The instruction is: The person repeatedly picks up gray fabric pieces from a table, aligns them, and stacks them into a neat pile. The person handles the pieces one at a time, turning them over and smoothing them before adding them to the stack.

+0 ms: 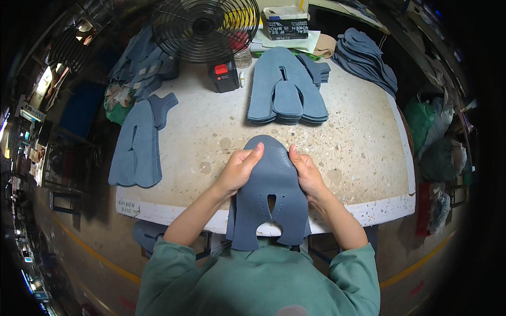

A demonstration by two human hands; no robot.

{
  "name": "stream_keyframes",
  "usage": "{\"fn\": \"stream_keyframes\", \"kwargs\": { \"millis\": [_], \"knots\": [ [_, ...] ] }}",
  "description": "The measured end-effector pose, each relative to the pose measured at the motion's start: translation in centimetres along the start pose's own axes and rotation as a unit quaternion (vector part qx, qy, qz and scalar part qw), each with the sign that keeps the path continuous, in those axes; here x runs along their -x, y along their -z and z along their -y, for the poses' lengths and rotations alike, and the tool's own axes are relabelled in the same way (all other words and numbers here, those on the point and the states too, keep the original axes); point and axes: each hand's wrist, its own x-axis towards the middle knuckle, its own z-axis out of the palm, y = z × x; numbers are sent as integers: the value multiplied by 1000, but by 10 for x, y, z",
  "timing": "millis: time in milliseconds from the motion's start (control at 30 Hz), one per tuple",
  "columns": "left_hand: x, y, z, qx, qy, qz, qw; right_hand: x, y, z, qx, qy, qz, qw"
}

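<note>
Between my two hands is a blue-grey leather shoe upper, its smooth rounded toe (271, 166) pointing away from me. It has a narrow slot, small punched holes and two legs hanging over the table's near edge; further leather edges show behind it. My left hand (238, 171) grips its left edge, thumb on top. The right edge is pinched by my right hand (307, 176), also thumb up. Beyond them lies a thick stack of similar uppers (262, 92), rough side up. Another stack (138, 145) sits at the left table edge.
A black wire fan (204, 25) stands at the back, above a black-and-red battery block (224, 78). Beside it are a clear jar (243, 58) and an open carton (285, 27). Leather pieces are piled at back right (363, 58) and back left (143, 66). Scraps speckle the white table (363, 137).
</note>
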Motion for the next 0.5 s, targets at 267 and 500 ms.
{"fn": "stream_keyframes", "kwargs": {
  "millis": [267,500],
  "knots": [
    [-12,13,-11,-117,-15,-8,993,-23,10,7,202,57,53,976],
    [-12,5,6,-316,-214,-103,919,-54,-1,28,532,182,136,816]
  ]
}}
